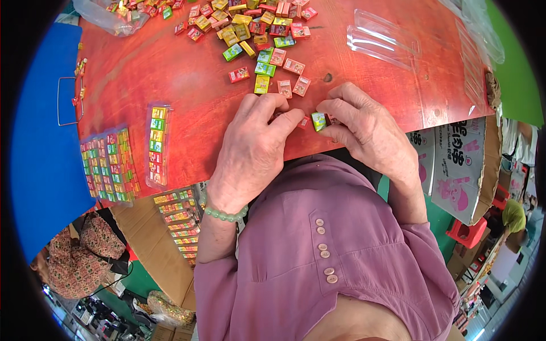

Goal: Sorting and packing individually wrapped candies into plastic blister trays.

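My left hand (253, 149) and my right hand (364, 122) meet at the near edge of a red wooden table (182, 68). Between their fingertips is a short row of small coloured boxes (311, 121), a green and yellow one showing at the right hand's thumb. The left fingers curl over the row's left end, hiding part of it. A green bead bracelet (224, 213) circles my left wrist. Just beyond the hands lie loose small boxes (267, 68) in red, green, yellow and orange, spreading into a pile (250, 25) farther back.
Filled clear strips of boxes (157, 145) and a wider filled pack (108, 165) lie at the table's left. Empty clear trays (382, 40) lie at the far right. A cardboard carton (460, 170) stands right of me, another with filled strips (179, 224) below left. A seated person (79, 256) is lower left.
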`<state>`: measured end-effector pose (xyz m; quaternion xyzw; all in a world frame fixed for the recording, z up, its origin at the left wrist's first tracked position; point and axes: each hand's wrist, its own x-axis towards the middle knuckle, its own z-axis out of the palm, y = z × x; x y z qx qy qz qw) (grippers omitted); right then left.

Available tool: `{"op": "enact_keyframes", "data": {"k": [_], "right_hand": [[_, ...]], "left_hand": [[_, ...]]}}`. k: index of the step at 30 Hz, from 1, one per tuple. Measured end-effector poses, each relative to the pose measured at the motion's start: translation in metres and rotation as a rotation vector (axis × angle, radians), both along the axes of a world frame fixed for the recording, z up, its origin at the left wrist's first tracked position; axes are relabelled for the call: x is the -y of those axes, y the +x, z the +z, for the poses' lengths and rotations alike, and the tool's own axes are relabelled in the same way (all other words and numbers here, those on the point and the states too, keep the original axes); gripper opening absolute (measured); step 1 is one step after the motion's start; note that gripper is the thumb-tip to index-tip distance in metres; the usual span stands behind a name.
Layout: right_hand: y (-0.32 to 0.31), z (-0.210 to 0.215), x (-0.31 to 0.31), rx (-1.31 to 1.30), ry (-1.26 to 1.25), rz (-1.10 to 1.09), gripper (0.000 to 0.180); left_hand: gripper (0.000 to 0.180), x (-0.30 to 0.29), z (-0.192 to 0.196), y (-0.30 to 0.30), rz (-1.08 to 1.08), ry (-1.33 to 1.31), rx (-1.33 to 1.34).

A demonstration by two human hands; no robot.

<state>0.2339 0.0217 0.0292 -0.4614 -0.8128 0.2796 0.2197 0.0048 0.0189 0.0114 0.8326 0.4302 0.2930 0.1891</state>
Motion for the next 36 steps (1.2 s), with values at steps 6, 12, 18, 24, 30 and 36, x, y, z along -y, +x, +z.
{"op": "enact_keyframes", "data": {"k": [6, 12, 18, 24, 30, 36], "right_hand": [[-0.004, -0.001, -0.003, 0.003, 0.007, -0.032, 0.034], [-0.005, 0.002, -0.003, -0.016, -0.024, 0.033, 0.040], [-0.008, 0.001, -0.005, 0.033, 0.055, 0.069, 0.048], [-0.016, -0.005, -0.001, 0.065, 0.136, 0.066, 0.048], [-0.019, -0.007, 0.009, 0.127, 0.184, 0.024, 0.045], [-0.025, -0.006, 0.013, 0.191, 0.180, -0.012, 0.048]], "left_hand": [[0.032, -0.003, -0.002, -0.002, -0.051, -0.049, 0.044], [0.042, 0.004, -0.004, -0.006, 0.003, -0.057, 0.088], [0.057, 0.008, 0.000, -0.010, 0.006, -0.172, 0.107], [0.059, 0.011, -0.004, -0.005, 0.057, -0.236, 0.151], [0.057, 0.014, -0.004, -0.003, 0.063, -0.181, 0.135], [0.048, 0.018, -0.005, 0.001, 0.089, -0.059, 0.106]]}}
